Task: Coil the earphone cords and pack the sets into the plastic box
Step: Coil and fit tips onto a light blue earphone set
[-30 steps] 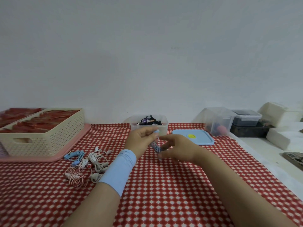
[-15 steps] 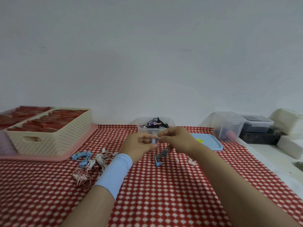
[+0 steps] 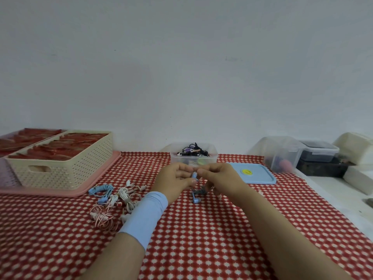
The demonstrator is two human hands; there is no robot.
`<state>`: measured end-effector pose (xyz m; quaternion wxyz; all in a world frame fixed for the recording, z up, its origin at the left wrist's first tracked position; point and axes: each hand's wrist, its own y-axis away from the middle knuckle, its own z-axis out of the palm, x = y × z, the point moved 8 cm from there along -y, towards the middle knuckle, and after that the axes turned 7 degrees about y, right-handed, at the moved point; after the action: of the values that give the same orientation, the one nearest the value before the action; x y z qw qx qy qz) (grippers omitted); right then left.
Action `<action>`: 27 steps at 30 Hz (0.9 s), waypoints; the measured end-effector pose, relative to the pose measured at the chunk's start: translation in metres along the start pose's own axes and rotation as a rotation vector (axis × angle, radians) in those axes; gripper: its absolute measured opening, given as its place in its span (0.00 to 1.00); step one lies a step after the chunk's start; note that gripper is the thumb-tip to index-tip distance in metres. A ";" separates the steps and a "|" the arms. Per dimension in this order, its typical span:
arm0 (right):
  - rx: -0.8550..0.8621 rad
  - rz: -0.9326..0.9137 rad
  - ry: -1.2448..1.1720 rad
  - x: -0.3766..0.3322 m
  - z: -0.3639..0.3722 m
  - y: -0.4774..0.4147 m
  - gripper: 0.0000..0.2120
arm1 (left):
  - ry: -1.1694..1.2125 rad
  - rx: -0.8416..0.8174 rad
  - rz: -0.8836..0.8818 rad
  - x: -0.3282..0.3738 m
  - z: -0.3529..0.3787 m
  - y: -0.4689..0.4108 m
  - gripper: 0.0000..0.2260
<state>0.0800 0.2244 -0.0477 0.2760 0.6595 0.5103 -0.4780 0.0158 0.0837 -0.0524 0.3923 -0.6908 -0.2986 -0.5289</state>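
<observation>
While both hands meet over the middle of the red checked tablecloth [image 3: 201, 239], the far left of the table is taken up by a cream perforated basket [image 3: 66, 168] filled with something red, sitting on a pink tray [image 3: 60, 191] whose front lip runs close to the loose earphones. Just in front of that lip lie a coiled blue set [image 3: 102, 190], a tangle of white sets [image 3: 126, 196] and a pink coiled set [image 3: 102, 217], all bunched together beside the forearm with the pale blue wristband [image 3: 146, 215]. The left hand [image 3: 173, 181] has its fingers curled inward, thumb and fingertips pinching a blue earphone [image 3: 194, 175] at its top; the right hand [image 3: 220, 178] meets it there, fingertips pressed onto the same piece, while the rest of the cord and a second blue bud [image 3: 196, 200] hang down to the cloth below. Behind the hands, against the wall, the clear plastic box [image 3: 193, 157] stands open with dark cords heaped in it. Its blue lid [image 3: 254, 174] lies flat to the right, near the cloth's edge. Past that edge are a clear tub [image 3: 280, 154], a dark-filled container [image 3: 319, 150] and white blocks [image 3: 357, 176]. Bare cloth stretches wide in front of the arms.
</observation>
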 end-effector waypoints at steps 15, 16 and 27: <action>-0.208 0.122 -0.265 0.010 0.009 0.015 0.07 | 0.249 0.006 -0.036 -0.005 0.005 0.014 0.07; -0.222 0.134 -0.275 0.011 0.010 0.016 0.08 | 0.259 0.002 -0.042 -0.005 0.005 0.014 0.07; -0.233 0.095 -0.245 0.012 0.008 0.014 0.16 | 0.437 -0.076 -0.215 -0.022 0.016 0.015 0.08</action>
<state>0.0903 0.2180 -0.0638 0.4330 0.5831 0.4930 -0.4791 0.0302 0.0893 -0.0791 0.3627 -0.5384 -0.2584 -0.7154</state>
